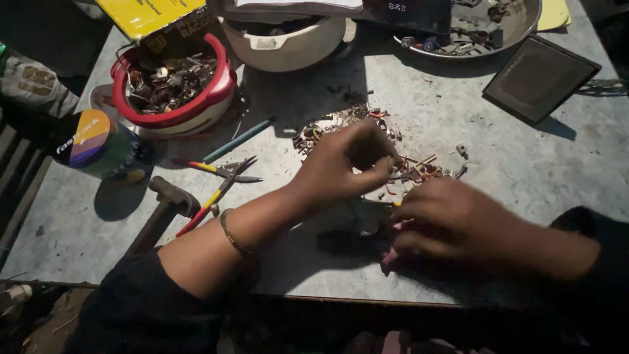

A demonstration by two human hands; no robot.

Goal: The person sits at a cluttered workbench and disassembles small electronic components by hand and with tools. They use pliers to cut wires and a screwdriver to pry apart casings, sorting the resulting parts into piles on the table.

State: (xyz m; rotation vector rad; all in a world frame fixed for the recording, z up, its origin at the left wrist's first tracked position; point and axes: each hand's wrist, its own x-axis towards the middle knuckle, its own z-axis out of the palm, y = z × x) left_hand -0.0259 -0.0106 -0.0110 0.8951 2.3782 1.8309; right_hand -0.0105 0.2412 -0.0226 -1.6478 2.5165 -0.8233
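My left hand (347, 164) reaches over a heap of small metal scraps and bits of coloured wire (367, 141) on the grey table (511, 164). Its fingers are pinched together at the heap; what they pinch is too small to tell. My right hand (452, 223) rests lower right, curled over a small pink thing (390, 257) that mostly hides under it. A thin bangle sits on my left wrist.
Red-and-yellow handled pliers (216, 180) and a hammer (167, 200) lie at the left, next to a blue pen (239, 139). A red-rimmed bowl of metal scrap (171, 85), a white pot (285, 42), a metal dish (478, 26), a dark square plate (540, 75) and a can (98, 141) ring the table.
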